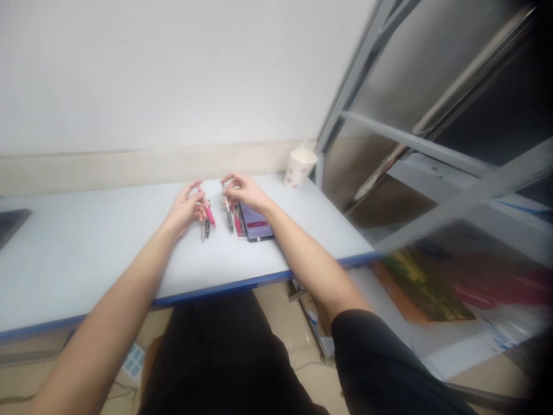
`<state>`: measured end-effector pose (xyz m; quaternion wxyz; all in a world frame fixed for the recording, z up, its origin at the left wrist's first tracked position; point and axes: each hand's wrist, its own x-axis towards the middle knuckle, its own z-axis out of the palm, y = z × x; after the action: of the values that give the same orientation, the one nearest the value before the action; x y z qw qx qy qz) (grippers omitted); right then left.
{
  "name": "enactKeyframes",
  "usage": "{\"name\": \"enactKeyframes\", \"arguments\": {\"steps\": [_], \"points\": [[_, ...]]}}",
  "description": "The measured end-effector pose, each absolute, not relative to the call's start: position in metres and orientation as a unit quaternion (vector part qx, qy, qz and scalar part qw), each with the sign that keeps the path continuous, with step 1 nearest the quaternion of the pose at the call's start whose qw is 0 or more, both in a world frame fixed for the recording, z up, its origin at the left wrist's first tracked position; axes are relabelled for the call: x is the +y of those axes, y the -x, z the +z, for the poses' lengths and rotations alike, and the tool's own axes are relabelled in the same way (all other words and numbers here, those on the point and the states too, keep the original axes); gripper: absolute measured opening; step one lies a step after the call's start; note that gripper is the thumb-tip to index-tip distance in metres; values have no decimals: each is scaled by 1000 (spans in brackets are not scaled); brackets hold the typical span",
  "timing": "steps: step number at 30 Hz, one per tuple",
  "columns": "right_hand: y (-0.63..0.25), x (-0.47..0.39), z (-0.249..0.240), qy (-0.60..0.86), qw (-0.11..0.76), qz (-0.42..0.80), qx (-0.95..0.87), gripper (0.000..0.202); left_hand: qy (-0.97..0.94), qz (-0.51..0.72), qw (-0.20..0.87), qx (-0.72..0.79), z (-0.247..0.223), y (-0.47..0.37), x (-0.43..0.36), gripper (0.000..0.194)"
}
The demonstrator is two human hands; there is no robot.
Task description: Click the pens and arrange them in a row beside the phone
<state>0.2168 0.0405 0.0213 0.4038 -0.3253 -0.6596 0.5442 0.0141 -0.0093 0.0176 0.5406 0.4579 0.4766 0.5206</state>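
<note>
My left hand (188,206) is closed on a pink pen (209,213), whose lower end points down toward the table. Under its fingers, dark and silver pens (205,230) lie on the light table top. My right hand (241,191) pinches a black and silver pen (228,214) near its upper end. Just right of that pen are red items (238,223), too small to make out, beside a phone (257,222) with a lit screen. My right hand and wrist cover the phone's upper part.
A white paper cup (299,168) with reddish marks stands at the table's back right. The corner of a dark flat object (12,225) shows at the far left. A metal shelf frame (436,151) rises on the right, and a wall runs behind the table (103,230).
</note>
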Motion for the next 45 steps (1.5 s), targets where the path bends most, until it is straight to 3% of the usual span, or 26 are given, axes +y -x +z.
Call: {"name": "enactKeyframes", "arguments": {"steps": [7,15,22,32,38,45], "points": [[-217,42,17,320,387,557,-662,18,-428,603,451,499,19,-8,-4,62],[-220,43,15,301,357,557,-687,25,-449,611,438,482,16,-4,-4,67],[-220,57,6,332,366,451,-743,25,-458,600,450,478,12,-5,-2,65],[-226,69,-1,417,210,187,-864,23,-451,608,439,484,12,-6,-1,52],[-229,70,-1,422,190,167,-871,27,-459,595,445,487,15,-6,-3,49],[-235,69,6,405,175,167,-882,16,-465,590,443,489,15,-6,-4,44]]}}
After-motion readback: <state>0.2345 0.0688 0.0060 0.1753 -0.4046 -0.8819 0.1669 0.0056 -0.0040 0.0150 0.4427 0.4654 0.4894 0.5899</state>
